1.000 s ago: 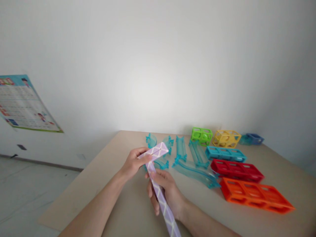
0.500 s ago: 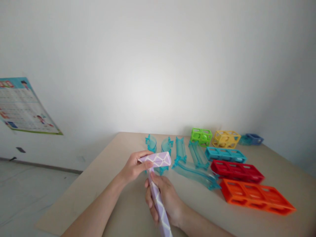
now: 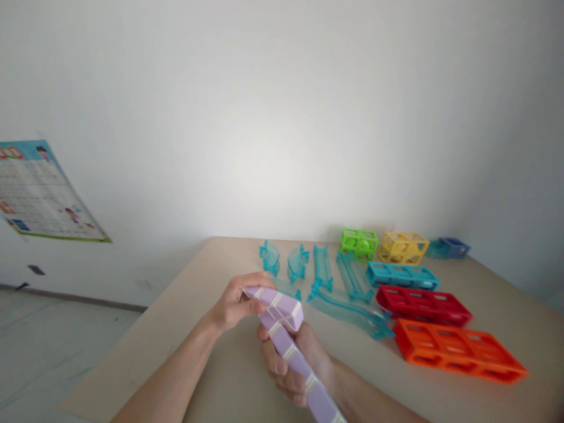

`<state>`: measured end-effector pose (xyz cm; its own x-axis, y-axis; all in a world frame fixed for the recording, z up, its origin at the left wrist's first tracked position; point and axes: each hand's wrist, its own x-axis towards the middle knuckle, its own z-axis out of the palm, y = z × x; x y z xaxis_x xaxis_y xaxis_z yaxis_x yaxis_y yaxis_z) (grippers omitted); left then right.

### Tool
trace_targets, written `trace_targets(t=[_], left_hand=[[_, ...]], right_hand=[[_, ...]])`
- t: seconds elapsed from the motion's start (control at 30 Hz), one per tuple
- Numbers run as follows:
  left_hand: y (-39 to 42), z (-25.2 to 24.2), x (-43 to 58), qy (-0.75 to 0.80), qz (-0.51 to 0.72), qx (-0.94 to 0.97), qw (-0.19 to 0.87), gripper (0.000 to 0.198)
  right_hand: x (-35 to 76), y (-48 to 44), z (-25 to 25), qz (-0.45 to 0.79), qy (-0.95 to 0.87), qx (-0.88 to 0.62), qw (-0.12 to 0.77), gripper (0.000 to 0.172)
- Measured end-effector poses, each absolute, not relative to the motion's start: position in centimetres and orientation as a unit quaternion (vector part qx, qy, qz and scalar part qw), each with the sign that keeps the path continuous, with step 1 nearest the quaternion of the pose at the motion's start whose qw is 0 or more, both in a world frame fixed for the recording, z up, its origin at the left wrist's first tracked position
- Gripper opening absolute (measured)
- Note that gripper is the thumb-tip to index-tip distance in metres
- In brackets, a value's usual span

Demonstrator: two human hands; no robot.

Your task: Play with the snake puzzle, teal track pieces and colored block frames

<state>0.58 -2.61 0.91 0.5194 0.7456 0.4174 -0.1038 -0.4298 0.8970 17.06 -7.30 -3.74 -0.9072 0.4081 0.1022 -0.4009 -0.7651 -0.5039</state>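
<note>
A lavender snake puzzle (image 3: 291,351) with pale bands between its wedge segments is held above the table by both hands. My left hand (image 3: 240,301) pinches the pointed end of its short, bent top section between thumb and fingers. Lower down, my right hand (image 3: 285,367) wraps its fingers round the long straight part, which runs out of view at the bottom edge. Just behind the puzzle lies a clear teal curved track piece (image 3: 286,288), partly hidden by it.
Teal track pieces (image 3: 324,267) lie beyond the hands, with a long wavy track (image 3: 348,308) to the right. Open-frame blocks stand further right: green (image 3: 359,244), yellow (image 3: 403,248), teal (image 3: 403,276), red (image 3: 425,305), orange (image 3: 458,349) and blue (image 3: 456,248). A wall rises behind the table (image 3: 176,299).
The snake puzzle has rolled in my hands, so other faces show. Its top section now tilts down to the right, and its lower end has swung rightward. Both hands keep their hold.
</note>
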Motion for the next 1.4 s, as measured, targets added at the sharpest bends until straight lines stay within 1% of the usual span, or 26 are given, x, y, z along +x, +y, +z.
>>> trace_targets(t=[0.07, 0.2, 0.3, 0.4, 0.5, 0.57, 0.6, 0.67, 0.7, 0.77, 0.83, 0.87, 0.9, 0.97, 1.0, 1.1, 1.2, 1.4], left_hand=[[-2.6, 0.9, 0.5, 0.2, 0.433, 0.719, 0.505, 0.042], [-2.7, 0.9, 0.5, 0.165, 0.417, 0.687, 0.571, 0.04], [-2.7, 0.6, 0.5, 0.189, 0.416, 0.652, 0.605, 0.045], [-2.4, 0.3, 0.7, 0.238, 0.453, 0.605, 0.609, 0.048], [-2.1, 0.5, 1.0, 0.282, 0.539, 0.535, 0.586, 0.051], [-2.0, 0.8, 1.3, 0.298, 0.588, 0.488, 0.572, 0.052], [-2.1, 1.0, 1.5, 0.298, 0.591, 0.477, 0.578, 0.051], [-2.3, 1.1, 1.9, 0.29, 0.546, 0.485, 0.619, 0.048], [-2.6, 1.0, 2.2, 0.283, 0.508, 0.498, 0.643, 0.046], [-3.0, 0.9, 2.8, 0.275, 0.451, 0.517, 0.674, 0.041], [-3.2, 0.7, 3.3, 0.277, 0.444, 0.519, 0.676, 0.037], [-3.2, 0.7, 3.4, 0.279, 0.453, 0.517, 0.671, 0.036], [-3.2, 0.7, 3.5, 0.283, 0.462, 0.514, 0.665, 0.036], [-3.0, 0.8, 3.3, 0.297, 0.483, 0.505, 0.65, 0.035], [-3.0, 0.8, 3.2, 0.304, 0.492, 0.5, 0.644, 0.035], [-2.8, 0.9, 2.7, 0.313, 0.484, 0.498, 0.647, 0.036], [-2.8, 1.0, 2.4, 0.313, 0.461, 0.508, 0.657, 0.037], [-2.6, 1.0, 2.1, 0.326, 0.46, 0.509, 0.65, 0.037]], right_hand=[[17.1, -7.2, -3.9, 0.942, -0.265, 0.019, 0.202, 0.026], [17.2, -7.2, -3.9, 0.953, -0.263, 0.039, 0.146, 0.027], [17.2, -7.3, -3.8, 0.953, -0.269, 0.022, 0.134, 0.031], [17.0, -7.7, -3.5, 0.944, -0.279, -0.029, 0.176, 0.036], [16.8, -8.1, -3.2, 0.929, -0.274, -0.082, 0.235, 0.044], [16.7, -8.2, -3.0, 0.924, -0.26, -0.092, 0.264, 0.046], [16.7, -8.2, -3.0, 0.921, -0.253, -0.09, 0.281, 0.044], [16.9, -8.1, -3.0, 0.913, -0.25, -0.081, 0.311, 0.042], [16.9, -8.0, -3.1, 0.909, -0.258, -0.078, 0.319, 0.043], [17.1, -7.8, -3.2, 0.9, -0.281, -0.085, 0.322, 0.052], [17.1, -7.7, -3.2, 0.892, -0.291, -0.113, 0.327, 0.059], [17.0, -7.8, -3.0, 0.886, -0.284, -0.132, 0.343, 0.057], [16.9, -7.9, -2.9, 0.878, -0.272, -0.148, 0.366, 0.052], [16.6, -8.3, -2.4, 0.861, -0.259, -0.161, 0.407, 0.037], [16.4, -8.5, -2.2, 0.853, -0.262, -0.161, 0.422, 0.032], [16.0, -8.9, -2.0, 0.834, -0.295, -0.168, 0.434, 0.032], [16.0, -9.0, -2.0, 0.827, -0.313, -0.18, 0.43, 0.033], [15.9, -8.7, -2.3, 0.825, -0.326, -0.199, 0.417, 0.035]])
